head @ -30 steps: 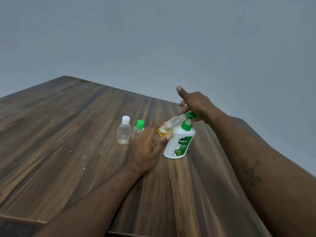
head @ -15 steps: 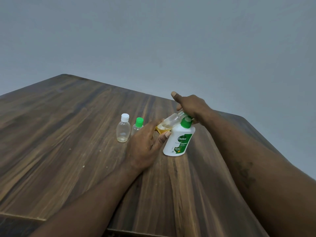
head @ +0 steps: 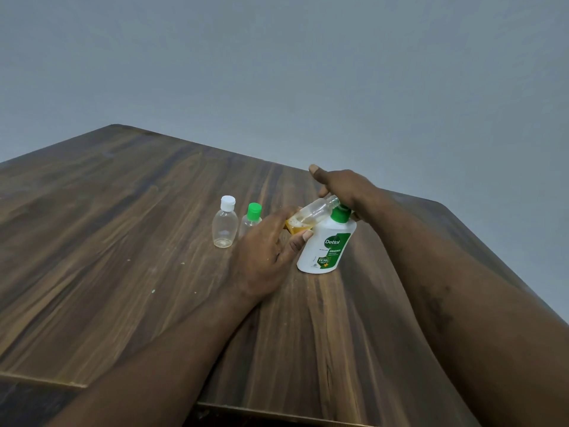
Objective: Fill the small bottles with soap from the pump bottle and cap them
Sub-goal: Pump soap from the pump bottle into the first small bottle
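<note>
head view, looking forward and down, table (head: 123,241) close

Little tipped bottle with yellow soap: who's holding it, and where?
The left hand grips the small bottle by its bottom end, where the soap sits. The right hand just presses down on the pump bottle.

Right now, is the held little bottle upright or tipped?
Tipped: the small bottle slants, its open neck by the pump bottle's nozzle, soap pooled low.

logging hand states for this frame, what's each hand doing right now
Left hand: holds the tilted small bottle, part filled with yellow soap.
Right hand: open, pressing down on the pump bottle top.
</note>
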Demonstrator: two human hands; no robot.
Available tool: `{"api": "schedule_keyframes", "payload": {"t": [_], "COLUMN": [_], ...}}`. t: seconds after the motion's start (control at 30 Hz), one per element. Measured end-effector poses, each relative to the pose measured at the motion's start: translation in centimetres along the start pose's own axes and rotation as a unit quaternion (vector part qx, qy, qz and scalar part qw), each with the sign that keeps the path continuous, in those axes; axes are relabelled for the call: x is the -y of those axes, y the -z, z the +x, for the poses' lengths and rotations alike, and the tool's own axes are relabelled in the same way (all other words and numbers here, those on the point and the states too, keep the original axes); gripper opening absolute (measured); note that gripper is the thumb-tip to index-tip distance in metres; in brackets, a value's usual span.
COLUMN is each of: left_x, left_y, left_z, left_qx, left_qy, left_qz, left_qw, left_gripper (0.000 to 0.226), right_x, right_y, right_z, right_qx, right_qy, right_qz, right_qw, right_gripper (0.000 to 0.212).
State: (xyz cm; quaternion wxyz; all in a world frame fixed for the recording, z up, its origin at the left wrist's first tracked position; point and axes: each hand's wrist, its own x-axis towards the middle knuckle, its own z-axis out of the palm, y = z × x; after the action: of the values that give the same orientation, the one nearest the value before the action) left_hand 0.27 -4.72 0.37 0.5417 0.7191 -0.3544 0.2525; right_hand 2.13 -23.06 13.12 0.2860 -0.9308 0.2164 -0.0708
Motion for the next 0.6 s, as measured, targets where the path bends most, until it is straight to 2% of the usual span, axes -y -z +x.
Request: {"api": "schedule_keyframes", "payload": {"t": [0.4,0.6], "left_x": [-0.3,0.0], "left_y": [0.0,-0.1], "left_z": [0.1,0.1], "left_qx": [-0.012,-0.010], "left_qy": [0.001,0.001], "left_qz": [-0.008,-0.010], "left_qw": [1.000,1.000], "left_gripper": [0.040,0.033], "right_x": [1.8,-0.2], "right_y": [2.9,0.2], "right_z": [-0.8,0.0], "right_qx": [-0.044,0.011], "right_qy": [0.007,-0.025], "right_qz": [0.059,0.027], "right_qw": [0.997,0.999], "right_gripper": [0.079,0.072]}}
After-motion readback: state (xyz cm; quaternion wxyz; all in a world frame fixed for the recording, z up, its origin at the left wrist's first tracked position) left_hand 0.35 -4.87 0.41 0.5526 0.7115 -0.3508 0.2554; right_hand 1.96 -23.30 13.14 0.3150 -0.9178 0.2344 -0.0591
